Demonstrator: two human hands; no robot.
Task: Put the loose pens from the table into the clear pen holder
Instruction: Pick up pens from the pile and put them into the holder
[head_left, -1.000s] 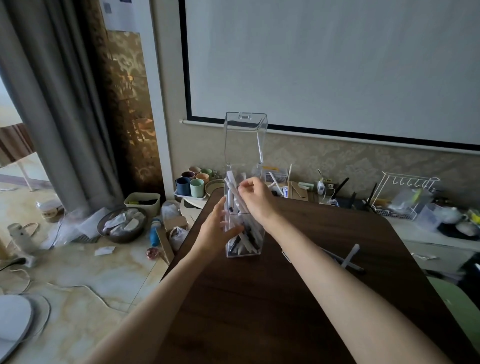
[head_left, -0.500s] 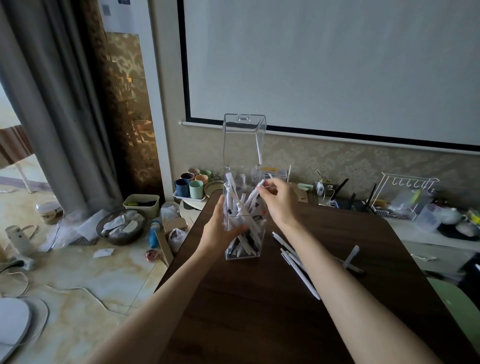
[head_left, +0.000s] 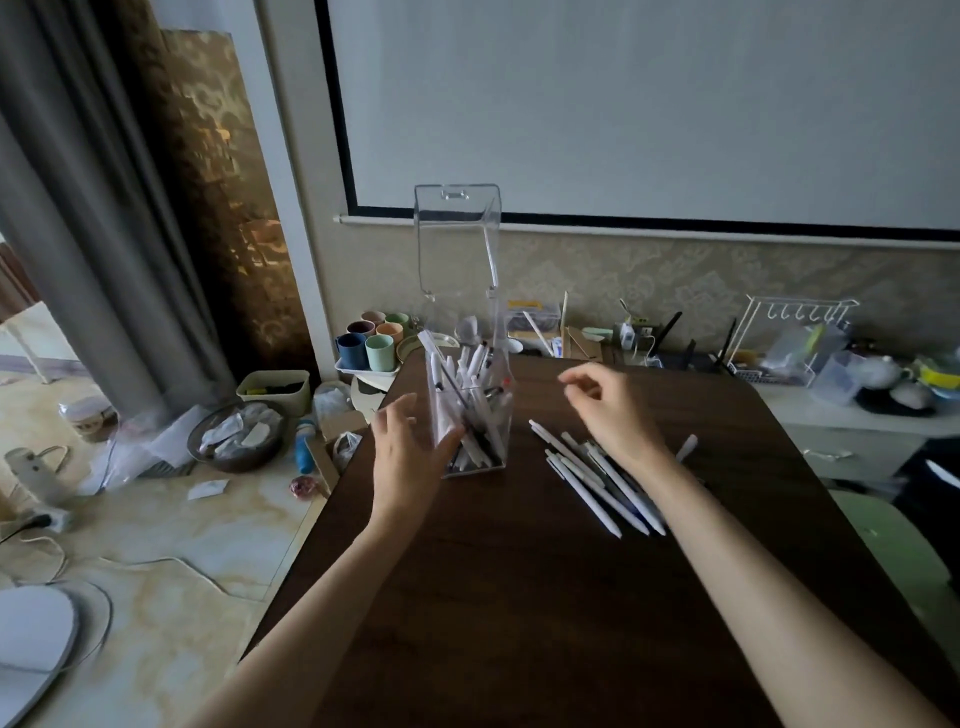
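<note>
With both the left hand (head_left: 410, 457) and right hand (head_left: 608, 410) open and empty, the crammed, unsteadied clear pen holder (head_left: 467, 415) could tip when more loose pens (head_left: 597, 478) are pushed in.

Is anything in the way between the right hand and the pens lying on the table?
Nothing visible blocks it. The right hand hovers empty just above the loose pens on the table. The clear pen holder stands to their left, its lid up and mouth open.
</note>
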